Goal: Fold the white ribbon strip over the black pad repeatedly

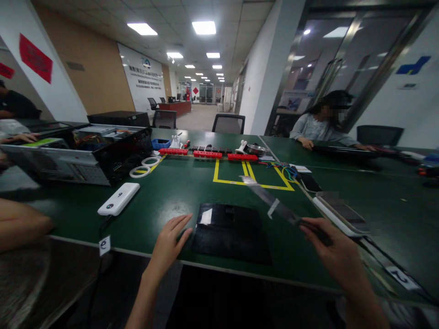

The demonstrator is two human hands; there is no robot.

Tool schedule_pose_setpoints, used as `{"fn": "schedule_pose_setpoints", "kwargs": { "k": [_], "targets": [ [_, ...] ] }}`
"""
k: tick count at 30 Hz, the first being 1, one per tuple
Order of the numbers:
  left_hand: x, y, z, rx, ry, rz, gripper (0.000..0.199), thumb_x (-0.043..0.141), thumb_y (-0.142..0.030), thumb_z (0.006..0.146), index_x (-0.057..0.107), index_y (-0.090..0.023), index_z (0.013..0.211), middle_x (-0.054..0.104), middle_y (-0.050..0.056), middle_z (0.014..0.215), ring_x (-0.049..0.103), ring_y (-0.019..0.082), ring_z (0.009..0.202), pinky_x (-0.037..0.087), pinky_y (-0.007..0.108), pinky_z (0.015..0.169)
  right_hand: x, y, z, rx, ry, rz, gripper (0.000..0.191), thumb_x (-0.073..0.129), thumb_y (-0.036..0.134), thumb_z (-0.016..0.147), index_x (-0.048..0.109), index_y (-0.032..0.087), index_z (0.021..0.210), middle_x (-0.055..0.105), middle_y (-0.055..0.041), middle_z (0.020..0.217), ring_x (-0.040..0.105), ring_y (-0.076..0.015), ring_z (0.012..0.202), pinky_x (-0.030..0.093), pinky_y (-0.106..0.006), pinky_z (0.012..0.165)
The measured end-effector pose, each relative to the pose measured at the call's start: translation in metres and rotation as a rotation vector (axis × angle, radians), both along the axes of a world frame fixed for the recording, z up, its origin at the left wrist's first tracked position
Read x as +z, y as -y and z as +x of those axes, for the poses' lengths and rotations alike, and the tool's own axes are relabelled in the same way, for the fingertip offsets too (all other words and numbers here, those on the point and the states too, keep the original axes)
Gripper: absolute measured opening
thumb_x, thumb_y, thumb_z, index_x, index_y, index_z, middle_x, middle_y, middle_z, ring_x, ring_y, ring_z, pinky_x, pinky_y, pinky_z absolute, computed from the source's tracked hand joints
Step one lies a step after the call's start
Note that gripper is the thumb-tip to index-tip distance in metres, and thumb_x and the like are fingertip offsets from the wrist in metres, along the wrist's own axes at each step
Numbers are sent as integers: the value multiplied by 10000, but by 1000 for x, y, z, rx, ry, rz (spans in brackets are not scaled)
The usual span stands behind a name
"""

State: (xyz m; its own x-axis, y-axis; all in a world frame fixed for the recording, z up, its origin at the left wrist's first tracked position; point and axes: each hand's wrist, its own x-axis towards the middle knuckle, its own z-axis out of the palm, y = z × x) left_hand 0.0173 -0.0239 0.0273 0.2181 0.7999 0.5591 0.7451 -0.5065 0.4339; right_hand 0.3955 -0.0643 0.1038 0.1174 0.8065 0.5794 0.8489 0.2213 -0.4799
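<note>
Right hand (331, 240) pinches a long, flat tool (262, 192) above the counter (164, 194); left hand (169, 240) is spread beside a black panel (229, 235).

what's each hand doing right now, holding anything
Left hand: open, holding nothing, beside the black panel.
Right hand: closed on one end of a thin strip.
</note>
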Motion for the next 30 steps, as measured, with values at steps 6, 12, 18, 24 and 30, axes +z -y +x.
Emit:
{"fn": "schedule_pose_setpoints", "kwargs": {
  "k": [6, 12, 18, 24, 30],
  "targets": [
    [32, 53, 19, -23, 45, 64, 524, 464, -432, 905, 376, -284, 1400, 580, 75, 1278, 559, 263, 1132, 457, 401, 951, 13, 36, -61, 522, -17, -305, 214, 480, 291, 862, 667, 232, 948, 668, -41, 827, 636, -147, 757, 511, -238, 666],
    [35, 69, 28, -248, 156, -88, 364, 504, -510, 868, 661, -294, 1115, 728, 25, 807, 676, 178, 693, 551, 250, 629, 17, 40, -75, 586, -101, -465, 189, 514, 270, 850, 674, 221, 940, 671, -36, 843, 629, -147, 780, 498, -233, 685],
    [20, 23, 43, -87, 301, -248, 222, 626, -380, 817, 717, -217, 938, 740, 30, 854, 672, 175, 669, 540, 267, 600, -8, -2, -69, 523, -250, -660, 247, 535, 343, 811, 658, 186, 958, 687, -42, 909, 631, -180, 812, 490, -289, 721],
    [0, -15, 56, -45, 303, -255, 152, 677, -231, 760, 701, -207, 909, 722, 14, 812, 668, 170, 687, 528, 288, 676, -35, -35, -68, 426, -176, -618, 255, 537, 316, 772, 670, 161, 925, 685, -74, 959, 613, -220, 903, 448, -338, 819],
    [-6, -16, 58, -29, 238, -276, 148, 656, -200, 779, 689, -203, 923, 715, 20, 820, 665, 185, 727, 512, 300, 695, -38, -37, -68, 413, -115, -654, 271, 533, 316, 759, 672, 172, 942, 685, -71, 977, 606, -225, 922, 432, -343, 839]
  ]
}}
